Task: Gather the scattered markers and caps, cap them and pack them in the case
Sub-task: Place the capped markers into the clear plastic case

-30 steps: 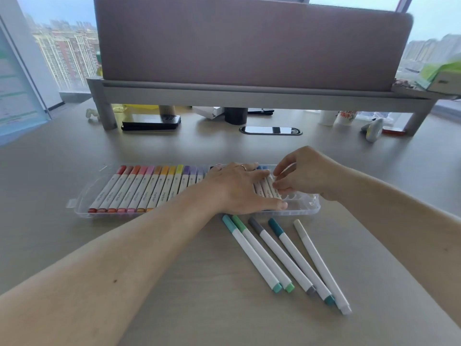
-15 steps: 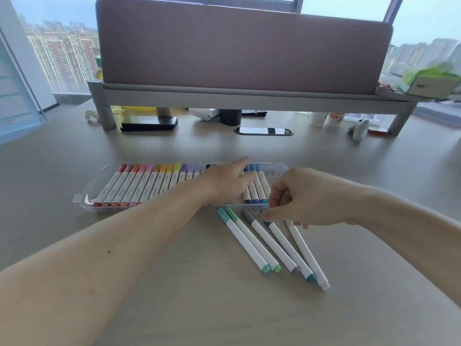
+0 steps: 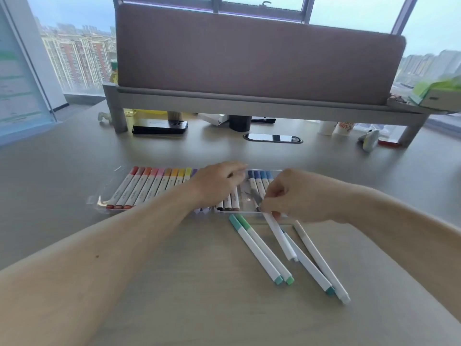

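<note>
Tabletop (image 3: 174, 308): pale, loose markers (image 3: 257, 248) beside clear case (image 3: 99, 203).
Room: city-view window (image 3: 74, 51) behind brown divider (image 3: 249, 58).
Left fingers (image 3: 234, 168): flat on cased markers (image 3: 139, 188).
Right fingers (image 3: 270, 204): pinch a grey marker (image 3: 280, 237).

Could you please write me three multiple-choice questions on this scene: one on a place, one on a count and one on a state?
1. Where do the loose markers lie?
A. on the desk, nearer the person than the case
B. on the raised shelf
C. left of the case

2. Not counting the held one, how many lie loose?
A. two
B. four
C. seven

3. What is the right hand doing?
A. resting flat
B. pinching a grey marker
C. holding a cup

Answers:
1 A: they lie before the case's near edge.
2 B: teal, green, dark teal and pale ends show.
3 B: its fingers pinch the barrel at the case's edge.
</note>
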A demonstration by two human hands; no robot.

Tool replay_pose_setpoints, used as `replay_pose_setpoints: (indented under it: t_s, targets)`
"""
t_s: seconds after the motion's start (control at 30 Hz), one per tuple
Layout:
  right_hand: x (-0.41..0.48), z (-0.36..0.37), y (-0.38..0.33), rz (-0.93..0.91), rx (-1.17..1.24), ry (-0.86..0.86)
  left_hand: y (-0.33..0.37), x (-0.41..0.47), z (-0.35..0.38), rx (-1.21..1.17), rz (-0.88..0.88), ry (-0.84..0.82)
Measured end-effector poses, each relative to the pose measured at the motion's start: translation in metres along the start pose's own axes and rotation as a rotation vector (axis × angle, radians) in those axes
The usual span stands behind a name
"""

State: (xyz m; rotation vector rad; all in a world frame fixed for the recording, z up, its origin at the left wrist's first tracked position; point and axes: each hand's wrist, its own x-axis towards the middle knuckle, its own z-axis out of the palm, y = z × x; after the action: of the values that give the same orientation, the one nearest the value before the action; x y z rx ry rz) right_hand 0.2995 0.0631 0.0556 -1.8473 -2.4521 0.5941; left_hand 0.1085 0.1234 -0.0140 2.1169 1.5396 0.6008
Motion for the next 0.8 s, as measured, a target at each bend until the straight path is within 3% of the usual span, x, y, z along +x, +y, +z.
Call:
replay_pose_setpoints:
  t_s: [0.13,0.33,0.67,0.8]
  targets:
    - [0.037,-0.011,0.000,0.058,0.481,0.030,-0.010,-0.001,-0.003,-0.375,-0.043,0.212]
    - [0.083,0.002,-0.003,0.119,0.810,0.023,-0.012,-0.003,-0.002,-0.435,-0.050,0.248]
    - [0.100,0.009,-0.004,0.145,0.654,0.037,-0.016,-0.002,0.003,-0.219,0.005,0.174]
    - [0.102,0.012,-0.004,0.161,0.584,0.126,-0.013,-0.005,0.002,-0.149,0.004,0.131]
